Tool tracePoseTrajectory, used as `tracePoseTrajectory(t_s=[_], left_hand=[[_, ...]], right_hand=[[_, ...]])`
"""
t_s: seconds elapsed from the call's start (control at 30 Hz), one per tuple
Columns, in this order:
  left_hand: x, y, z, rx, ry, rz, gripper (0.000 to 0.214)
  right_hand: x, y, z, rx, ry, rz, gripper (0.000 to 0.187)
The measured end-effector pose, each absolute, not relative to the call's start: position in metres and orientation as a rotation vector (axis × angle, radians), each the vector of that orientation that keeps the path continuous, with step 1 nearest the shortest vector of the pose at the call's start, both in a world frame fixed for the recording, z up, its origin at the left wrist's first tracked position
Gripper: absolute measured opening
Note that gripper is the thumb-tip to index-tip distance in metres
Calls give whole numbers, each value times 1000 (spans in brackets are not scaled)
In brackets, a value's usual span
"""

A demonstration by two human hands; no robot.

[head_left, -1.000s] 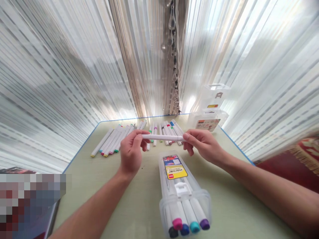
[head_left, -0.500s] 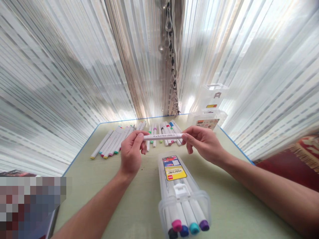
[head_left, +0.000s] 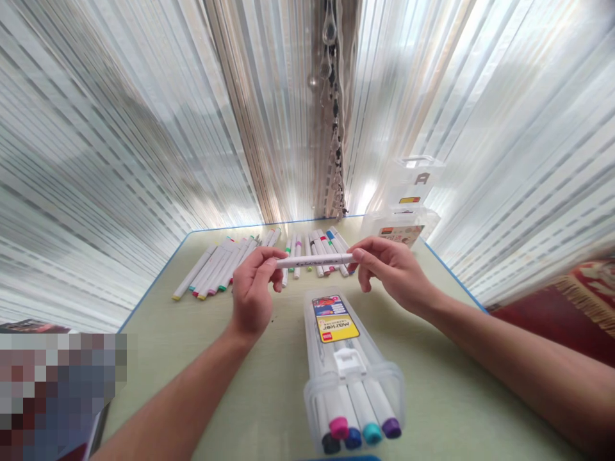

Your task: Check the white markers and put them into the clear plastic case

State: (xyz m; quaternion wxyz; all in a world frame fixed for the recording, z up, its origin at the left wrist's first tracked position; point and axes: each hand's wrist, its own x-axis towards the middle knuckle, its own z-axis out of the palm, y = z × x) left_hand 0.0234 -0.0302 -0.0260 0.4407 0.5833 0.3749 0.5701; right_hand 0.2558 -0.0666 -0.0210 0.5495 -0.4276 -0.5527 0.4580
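Head view, sole camera. Change noted: over the last second the white marker point(head_left: 314, 260) has been rolled so its printed line faces the wearer; a second ago that side was blank. Position otherwise about the same, level above the table point(head_left: 163, 358), beyond the clear marker case point(head_left: 348, 368). Left grip point(head_left: 252, 291) pinches one end between thumb and fingers; right grip point(head_left: 391, 269) pinches the other, just beside a seam in the barrel. Reading: handling in progress, marker turned rather than opened; no tip exposed, left end hidden.

Surface: pale green table, blue edging. Case lies with pink, black, blue, teal and purple caps toward the wearer. Behind the hands, loose markers point(head_left: 225, 266) lie side by side at left, more markers point(head_left: 323, 243) at centre. A second clear container point(head_left: 401, 221) stands at the far right.

Room: striped curtains point(head_left: 144, 128) behind, bead strand point(head_left: 335, 115) at the middle, red fringed cloth point(head_left: 586, 301) at right.
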Motion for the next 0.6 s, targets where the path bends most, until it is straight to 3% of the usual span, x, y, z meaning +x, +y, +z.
tracePoseTrajectory(t_s=[0.6], left_hand=[[28,-32,-30,1423,919,1370,20]], right_hand=[[257,-66,-23,-1030,-1286,1080,32]])
